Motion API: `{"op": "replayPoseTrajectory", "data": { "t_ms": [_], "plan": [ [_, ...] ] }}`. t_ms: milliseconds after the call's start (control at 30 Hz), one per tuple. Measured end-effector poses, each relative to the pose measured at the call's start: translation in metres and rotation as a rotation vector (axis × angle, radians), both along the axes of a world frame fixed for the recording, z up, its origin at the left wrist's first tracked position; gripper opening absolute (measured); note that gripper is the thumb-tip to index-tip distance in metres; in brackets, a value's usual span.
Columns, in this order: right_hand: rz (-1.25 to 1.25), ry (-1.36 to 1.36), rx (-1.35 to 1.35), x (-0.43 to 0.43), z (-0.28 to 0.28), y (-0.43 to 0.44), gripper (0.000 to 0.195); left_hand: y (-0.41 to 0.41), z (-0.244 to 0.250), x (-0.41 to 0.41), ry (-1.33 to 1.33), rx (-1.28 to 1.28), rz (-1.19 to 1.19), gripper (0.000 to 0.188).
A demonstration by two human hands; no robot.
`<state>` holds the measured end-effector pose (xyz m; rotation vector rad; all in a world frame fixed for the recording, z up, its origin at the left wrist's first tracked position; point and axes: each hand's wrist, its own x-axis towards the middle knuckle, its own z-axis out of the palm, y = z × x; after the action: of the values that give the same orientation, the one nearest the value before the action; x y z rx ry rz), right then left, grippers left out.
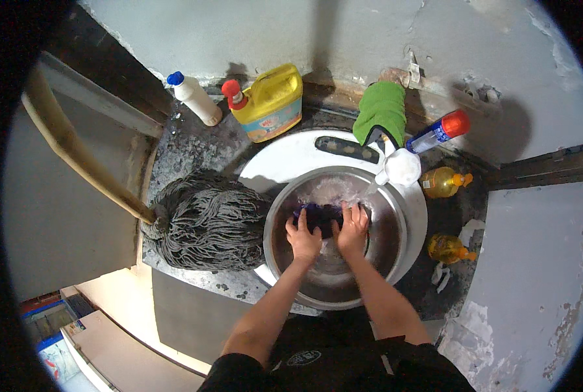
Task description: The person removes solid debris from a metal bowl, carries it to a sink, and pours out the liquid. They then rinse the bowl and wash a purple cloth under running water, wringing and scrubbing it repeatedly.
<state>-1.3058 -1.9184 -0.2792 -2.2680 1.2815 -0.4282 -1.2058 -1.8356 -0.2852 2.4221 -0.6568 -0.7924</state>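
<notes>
Both my hands are down inside a round stainless steel basin (338, 294), on a dark purple cloth (324, 215) that looks wet. My left hand (305, 240) lies on the cloth's left end with its fingers spread. Over the right end, my right hand (352, 230) has its fingers bent, and their grip on the cloth cannot be made out. The basin stands in a white sink (271, 161). Above its back right rim, a tap wrapped in green cloth (382, 110) has a white plastic piece (402, 167) by its outlet, with water running into the basin.
A grey string mop head (208, 223) lies on the stone counter (198, 142) at left, its handle (76, 152) rising leftward. Behind stand a white bottle (196, 100), a yellow jug (271, 105) and a red-capped spray can (438, 131). Two amber bottles (441, 182) (448, 248) are at right.
</notes>
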Motion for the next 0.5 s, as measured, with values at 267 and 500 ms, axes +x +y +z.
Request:
{"op": "replayPoseTrajectory", "data": {
  "t_ms": [267, 500],
  "plan": [
    [0.002, -0.581, 0.243, 0.043, 0.08, 0.079, 0.025, -0.018, 0.024, 0.052, 1.901, -0.423, 0.564, 0.043],
    [0.169, -0.293, -0.063, 0.039, 0.098, 0.066, 0.033, 0.009, 0.013, -0.017, 1.732, -0.831, 0.602, 0.038]
  ]
}}
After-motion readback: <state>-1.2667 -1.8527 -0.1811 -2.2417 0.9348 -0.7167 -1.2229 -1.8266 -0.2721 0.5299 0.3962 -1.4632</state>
